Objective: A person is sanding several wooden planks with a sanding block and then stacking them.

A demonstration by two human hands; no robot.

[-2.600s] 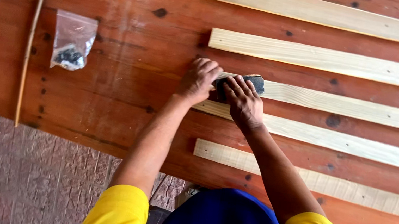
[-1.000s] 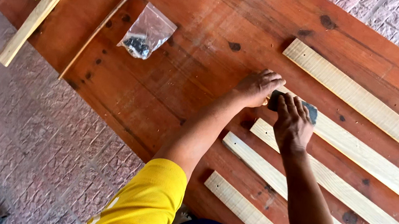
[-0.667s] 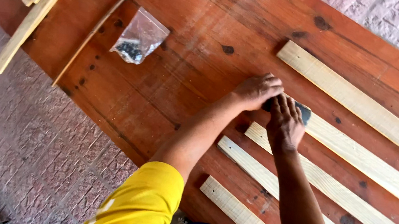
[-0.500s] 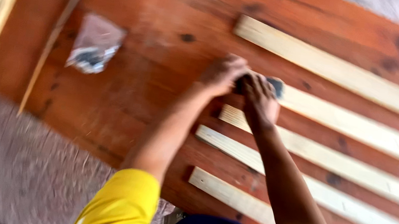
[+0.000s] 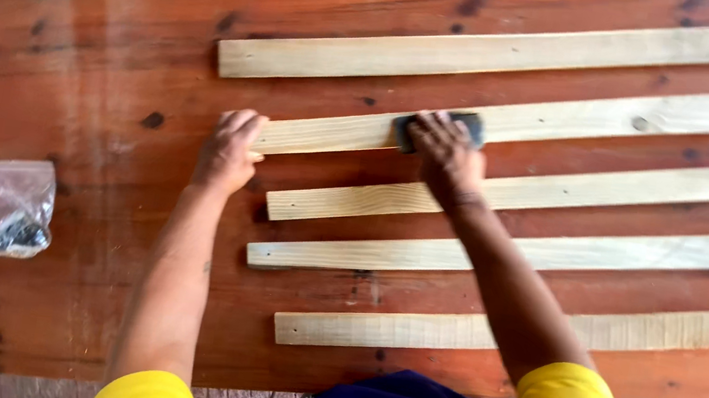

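Sanding looks underway: the right hand (image 5: 448, 152) presses a dark sanding block (image 5: 440, 128) flat on the second wooden slat (image 5: 572, 119), frame centre; the left hand (image 5: 229, 148) lies open, pinning that slat's left end. Steady bracing seems needed.

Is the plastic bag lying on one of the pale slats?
No, the plastic bag lies on the bare red-brown table, left of every slat.
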